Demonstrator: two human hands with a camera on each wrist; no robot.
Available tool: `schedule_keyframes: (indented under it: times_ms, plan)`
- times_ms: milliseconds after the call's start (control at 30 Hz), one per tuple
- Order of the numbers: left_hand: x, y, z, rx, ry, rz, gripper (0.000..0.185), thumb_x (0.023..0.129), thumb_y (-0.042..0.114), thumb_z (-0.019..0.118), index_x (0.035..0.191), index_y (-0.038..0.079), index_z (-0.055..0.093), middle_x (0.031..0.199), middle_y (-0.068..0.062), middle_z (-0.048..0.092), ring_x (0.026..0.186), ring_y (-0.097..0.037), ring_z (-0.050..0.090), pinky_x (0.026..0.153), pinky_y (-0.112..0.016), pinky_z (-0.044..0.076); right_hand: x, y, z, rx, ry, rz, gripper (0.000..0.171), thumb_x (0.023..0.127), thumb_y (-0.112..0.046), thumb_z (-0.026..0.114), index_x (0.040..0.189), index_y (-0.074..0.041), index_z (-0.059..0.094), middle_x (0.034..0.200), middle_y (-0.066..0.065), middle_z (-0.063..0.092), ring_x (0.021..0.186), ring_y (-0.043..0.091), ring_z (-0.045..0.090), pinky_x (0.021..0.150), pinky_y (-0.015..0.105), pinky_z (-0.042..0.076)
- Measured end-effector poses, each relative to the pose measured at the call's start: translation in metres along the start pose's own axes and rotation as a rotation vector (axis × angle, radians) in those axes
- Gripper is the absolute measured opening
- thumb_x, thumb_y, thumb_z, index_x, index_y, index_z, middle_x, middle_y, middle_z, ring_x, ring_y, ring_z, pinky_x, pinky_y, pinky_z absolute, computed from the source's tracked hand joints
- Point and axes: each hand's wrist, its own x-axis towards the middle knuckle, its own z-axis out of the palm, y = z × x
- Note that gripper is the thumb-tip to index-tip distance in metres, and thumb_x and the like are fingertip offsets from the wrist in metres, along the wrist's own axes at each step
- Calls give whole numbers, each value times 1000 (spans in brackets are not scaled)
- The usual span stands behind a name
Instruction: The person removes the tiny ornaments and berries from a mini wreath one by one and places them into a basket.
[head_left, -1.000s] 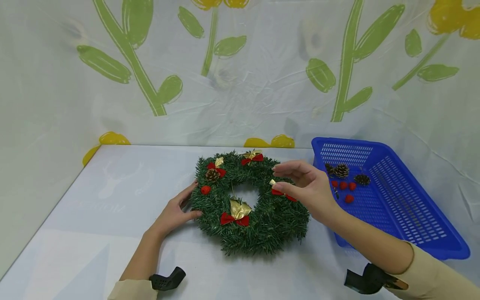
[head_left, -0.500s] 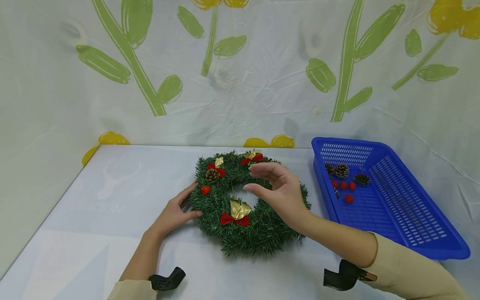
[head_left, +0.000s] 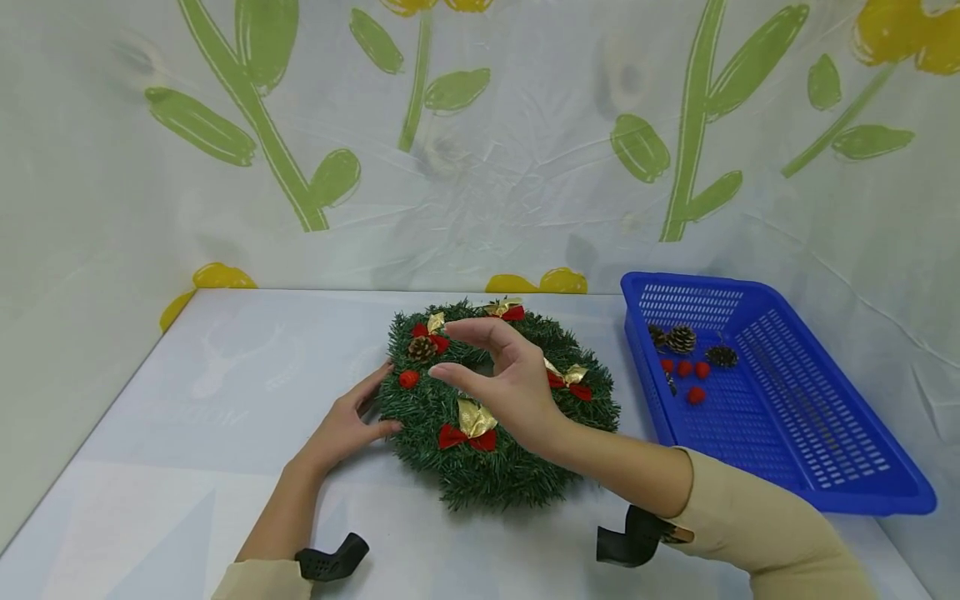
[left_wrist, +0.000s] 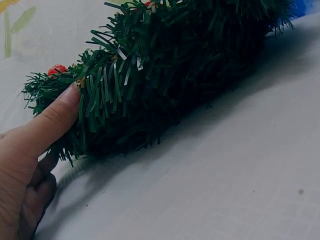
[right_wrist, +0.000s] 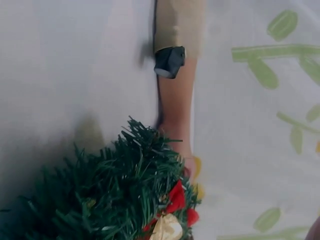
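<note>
A green artificial Christmas wreath [head_left: 517, 483] lies flat on the white table. My left hand [head_left: 351, 427] holds its left edge; in the left wrist view the thumb [left_wrist: 57, 117] presses its side and the other fingers curl lower down. My right hand [head_left: 517, 396] hovers over the wreath's middle, thumb and fingers curved apart, with nothing between them. On the wreath sit a pine cone [head_left: 422, 348], a red berry ball [head_left: 408, 379] and several red bows with gold leaves, among them a front bow [head_left: 471, 423] and a right bow [head_left: 568, 385]. The hand hides part of the centre hole.
To the right stands a blue plastic basket [head_left: 750, 442] with loose pine cones [head_left: 682, 339] and several red balls [head_left: 697, 395] inside. A white curtain [head_left: 540, 200] printed with green stems and yellow flowers hangs behind the table [head_left: 187, 417].
My right hand has moved left across the wreath, from above the right bow to over the middle, uncovering that bow. The left hand keeps its place on the edge.
</note>
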Motion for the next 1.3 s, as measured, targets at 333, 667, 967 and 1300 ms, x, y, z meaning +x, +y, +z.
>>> schedule_keyframes:
  times_ms: [333,667,967,1300]
  plan:
    - [0,-1,-1,-22,-12,12,85,80,22,76,151,20,28,156,-9,23,141,-35,23,111,-49,29,7,2,19,-32,33,23,39,78,8,71,115,7,58,119,22,59,115,28,55,99,35,48]
    - [0,-3,0,-24,-11,-5,85,80,24,77,150,15,29,155,-9,26,141,-35,24,112,-46,28,10,14,43,-33,34,4,38,80,5,71,115,6,58,117,23,59,111,28,56,99,37,48]
    - [1,-3,0,-26,-8,11,86,80,24,76,151,18,28,156,-6,24,142,-34,23,111,-51,29,6,28,61,8,108,23,37,81,4,70,115,8,57,116,25,59,111,34,56,98,36,48]
    - [0,-5,0,-24,-5,3,86,80,23,76,151,18,28,156,-7,23,142,-34,23,111,-48,29,-7,50,66,-157,263,72,38,82,-10,73,117,-2,61,115,12,63,111,22,57,97,40,48]
